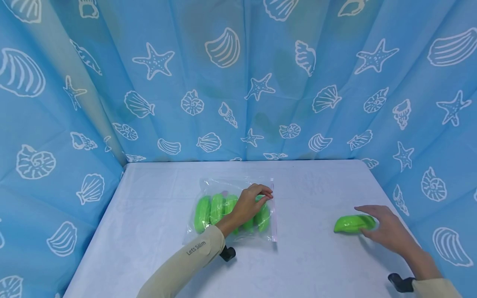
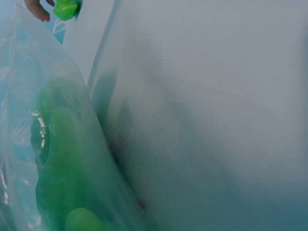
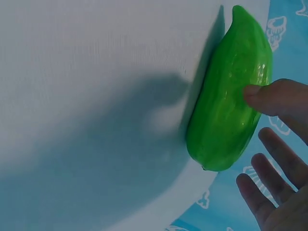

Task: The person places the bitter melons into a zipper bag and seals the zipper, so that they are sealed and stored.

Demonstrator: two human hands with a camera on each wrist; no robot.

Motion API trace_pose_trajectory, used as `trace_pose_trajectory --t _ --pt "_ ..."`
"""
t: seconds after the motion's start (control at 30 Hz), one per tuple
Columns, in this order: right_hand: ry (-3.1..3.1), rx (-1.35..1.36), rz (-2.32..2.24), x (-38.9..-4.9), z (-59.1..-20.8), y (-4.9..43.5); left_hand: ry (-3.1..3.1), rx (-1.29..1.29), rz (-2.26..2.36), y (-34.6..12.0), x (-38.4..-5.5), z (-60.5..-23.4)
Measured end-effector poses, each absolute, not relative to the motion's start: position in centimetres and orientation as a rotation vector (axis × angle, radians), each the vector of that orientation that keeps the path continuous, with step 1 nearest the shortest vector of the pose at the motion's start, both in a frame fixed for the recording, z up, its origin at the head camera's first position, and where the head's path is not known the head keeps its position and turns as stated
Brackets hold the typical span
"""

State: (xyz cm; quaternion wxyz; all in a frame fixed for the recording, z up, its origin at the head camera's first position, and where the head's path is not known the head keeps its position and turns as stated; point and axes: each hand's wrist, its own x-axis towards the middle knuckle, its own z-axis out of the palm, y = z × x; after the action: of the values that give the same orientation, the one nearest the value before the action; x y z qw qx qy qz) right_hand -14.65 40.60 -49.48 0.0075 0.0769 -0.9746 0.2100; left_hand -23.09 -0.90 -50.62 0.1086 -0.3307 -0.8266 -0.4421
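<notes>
Though plump, a pointy-tipped, glossy green object (image 3: 225, 103).

The left sleeve (image 1: 175, 265) is plain beige, long and fairly close-fitting, with soft creases near its cuff. Small dark lettering (image 1: 196, 248), apparently "LetsSlim", runs along it near the wrist. The right sleeve (image 1: 437, 289) is the same beige; only its end shows. At each wrist juts a small black piece, the left mount (image 1: 228, 253) and the right mount (image 1: 400, 283), both stubby with rounded ends. The left hand (image 1: 247, 203) and right hand (image 1: 387, 229) are bare, the right thumb (image 3: 281, 98) showing a short nail.
</notes>
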Motion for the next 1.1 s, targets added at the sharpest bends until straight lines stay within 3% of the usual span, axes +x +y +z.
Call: trace_pose_trajectory --t 0.77,1.1 --pt "-3.124 0.296 0.542 -15.8 -50.1 39.9 -2.448 -0.98 -1.294 -1.0 -23.0 -50.7" --pt "-2.981 0.363 0.7 -16.0 -49.2 38.1 -2.461 -0.977 -1.284 -0.9 -22.9 -50.7"
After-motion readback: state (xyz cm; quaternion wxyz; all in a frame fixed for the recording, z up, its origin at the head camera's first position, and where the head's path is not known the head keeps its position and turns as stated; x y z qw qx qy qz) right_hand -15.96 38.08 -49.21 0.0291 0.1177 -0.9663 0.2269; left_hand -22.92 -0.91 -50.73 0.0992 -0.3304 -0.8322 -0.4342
